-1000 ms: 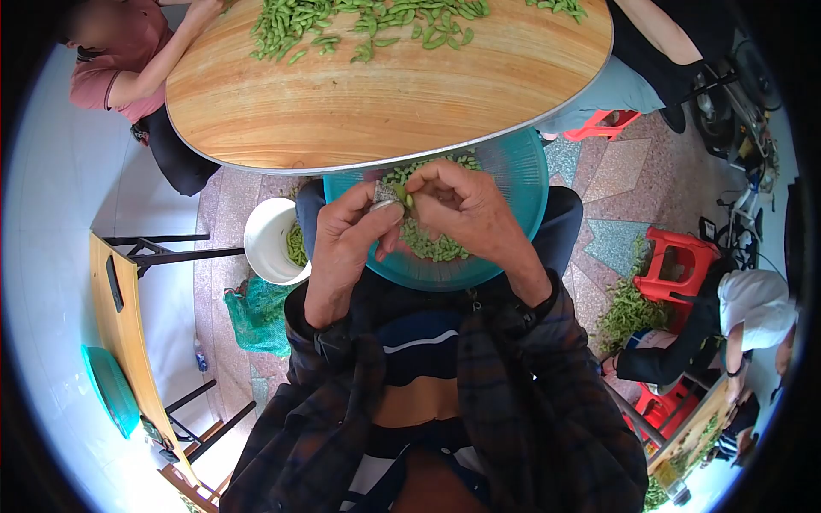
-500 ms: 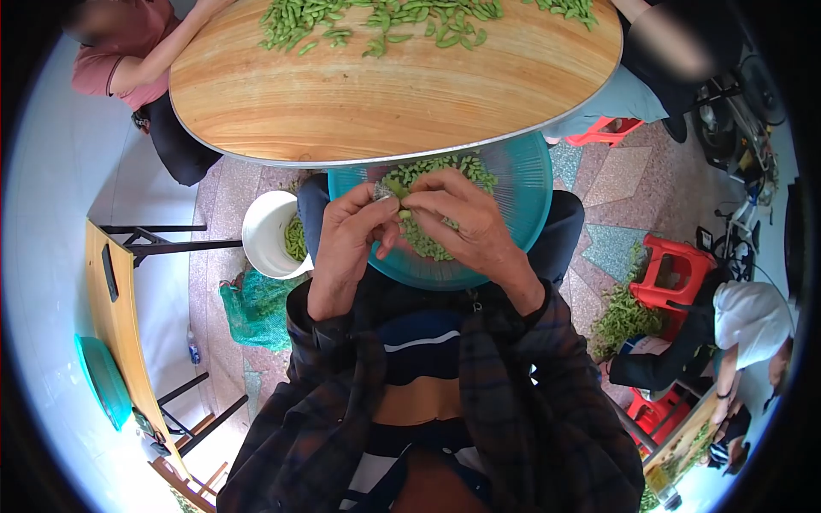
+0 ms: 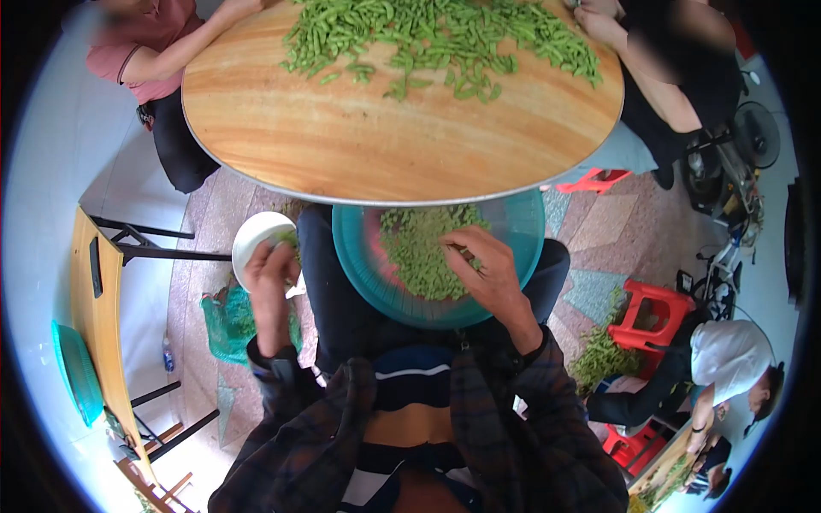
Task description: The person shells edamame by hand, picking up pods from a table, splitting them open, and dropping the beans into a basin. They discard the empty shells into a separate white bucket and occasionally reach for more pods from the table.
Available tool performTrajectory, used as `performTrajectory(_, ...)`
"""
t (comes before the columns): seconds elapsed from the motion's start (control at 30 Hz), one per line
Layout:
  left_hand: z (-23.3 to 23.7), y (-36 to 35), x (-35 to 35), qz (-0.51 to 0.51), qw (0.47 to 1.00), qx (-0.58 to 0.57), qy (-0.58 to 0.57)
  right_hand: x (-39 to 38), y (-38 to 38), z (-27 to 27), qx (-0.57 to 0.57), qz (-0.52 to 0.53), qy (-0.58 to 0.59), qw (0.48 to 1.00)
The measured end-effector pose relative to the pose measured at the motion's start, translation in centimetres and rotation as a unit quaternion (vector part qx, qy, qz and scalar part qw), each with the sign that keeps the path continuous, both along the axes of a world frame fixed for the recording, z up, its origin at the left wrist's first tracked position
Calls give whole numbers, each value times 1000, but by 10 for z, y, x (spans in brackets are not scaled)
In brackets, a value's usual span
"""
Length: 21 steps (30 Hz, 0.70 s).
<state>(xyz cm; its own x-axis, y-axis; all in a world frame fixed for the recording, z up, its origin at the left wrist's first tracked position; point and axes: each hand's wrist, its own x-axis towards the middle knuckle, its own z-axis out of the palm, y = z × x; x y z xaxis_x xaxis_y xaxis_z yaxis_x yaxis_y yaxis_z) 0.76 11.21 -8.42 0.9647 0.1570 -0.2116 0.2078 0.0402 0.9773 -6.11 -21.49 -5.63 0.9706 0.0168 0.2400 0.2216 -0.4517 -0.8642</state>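
A teal plastic basin [image 3: 355,282] rests over my lap, holding a heap of shelled green beans [image 3: 428,256]. Above its right half, my right hand [image 3: 486,272] is closed, fingers curled and thumb pressed in; what it may hold is hidden. My left hand [image 3: 272,275] is over the near side of a white bucket [image 3: 252,232] on the floor at the left. Motion smears its fingers, so their grip does not show. Some green pods or husks show at the bucket's right inner side. Green edamame pods [image 3: 445,38] lie spread across the far part of the wooden table [image 3: 385,145].
A green mesh sack [image 3: 227,329] lies on the floor below the bucket. Two people sit at the table, one far left, one far right. A red stool [image 3: 652,316] and a pile of green plants [image 3: 603,355] are at the right, near another seated person.
My hands were together above the basin around a pod and have parted. The left has gone left to the bucket; the right stays over the basin. The view tilts up, showing more pods.
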Motion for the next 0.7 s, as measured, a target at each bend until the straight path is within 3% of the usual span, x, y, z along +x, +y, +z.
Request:
performTrajectory(0.17, -75, 100, 16, 60, 995, 55, 54, 44, -15, 25, 3, -75, -45, 996)
performTrajectory(0.27, -102, 126, 16, 97, 991, 59, 77, 94, -21, 30, -41, -103, -53, 992)
performTrajectory(0.4, -98, 119, 9, 81, 989, 71, 97, 172, -29, 19, -111, -124, -117, 979)
performTrajectory(0.57, -108, 108, 7, 94, 988, 64, 101, 221, -22, 19, -294, -110, -182, 932)
performTrajectory(0.7, -82, 91, 4, 84, 993, 40, 70, 226, -23, 18, -287, -109, -144, 941)
